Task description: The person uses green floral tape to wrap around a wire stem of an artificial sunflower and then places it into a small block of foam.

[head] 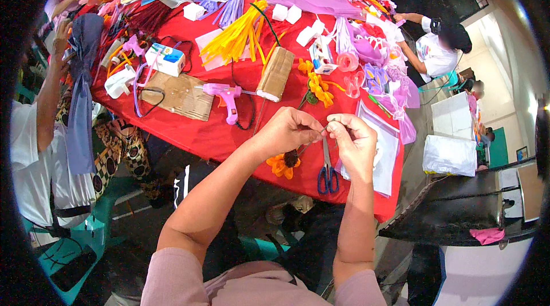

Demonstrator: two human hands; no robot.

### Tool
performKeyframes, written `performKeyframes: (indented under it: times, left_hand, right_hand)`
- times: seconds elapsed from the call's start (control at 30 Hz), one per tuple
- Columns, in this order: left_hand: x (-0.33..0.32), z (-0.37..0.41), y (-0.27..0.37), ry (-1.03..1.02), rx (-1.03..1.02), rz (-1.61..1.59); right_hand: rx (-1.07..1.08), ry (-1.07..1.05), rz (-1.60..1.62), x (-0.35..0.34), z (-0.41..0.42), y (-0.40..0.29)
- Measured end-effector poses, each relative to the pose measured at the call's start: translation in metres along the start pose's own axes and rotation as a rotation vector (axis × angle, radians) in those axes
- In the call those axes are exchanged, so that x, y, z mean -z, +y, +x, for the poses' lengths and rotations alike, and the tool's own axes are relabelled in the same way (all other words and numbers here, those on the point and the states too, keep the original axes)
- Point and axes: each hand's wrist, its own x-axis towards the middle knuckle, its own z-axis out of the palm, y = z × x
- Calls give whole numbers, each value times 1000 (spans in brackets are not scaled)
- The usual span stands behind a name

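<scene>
My left hand [292,130] and my right hand [353,137] nearly meet over the red-covered table's near edge. Between their fingertips they pinch a thin dark green stem [325,127], partly hidden by the fingers. An orange flower with a dark brown centre [283,164] hangs below my left hand, at the end of a stem. Scissors with blue handles [328,177] lie under the hands, blades pointing away. Beyond my left hand lies a pink glue gun [227,97]. More yellow-orange fuzzy flowers [319,87] rest past the fingertips, beside a cardboard-wrapped block [276,73].
A glue-spotted cardboard piece [178,95] and a small box [165,59] lie left. Yellow pipe cleaners [238,35] are bunched farther back. Clear plastic sleeves [380,151] lie right. A person at the left holds blue-grey wrapping [82,91]; another person sits at the right [436,52].
</scene>
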Motion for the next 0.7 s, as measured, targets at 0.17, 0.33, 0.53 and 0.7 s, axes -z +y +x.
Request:
performKeyframes:
  times: [0.17,0.33,0.53,0.7]
  left_hand:
    - [-4,-4,13,54,15,77]
    - [-6,-8,23,66,-27,88]
    - [-7,-10,20,88,-70,94]
    - [-8,-12,22,100,-142,106]
  right_hand:
    - [-55,33,86,5,-4,5]
    - [-61,21,121,9,-4,4]
    - [-11,4,133,9,-5,6]
    - [-13,-31,114,9,-4,-1]
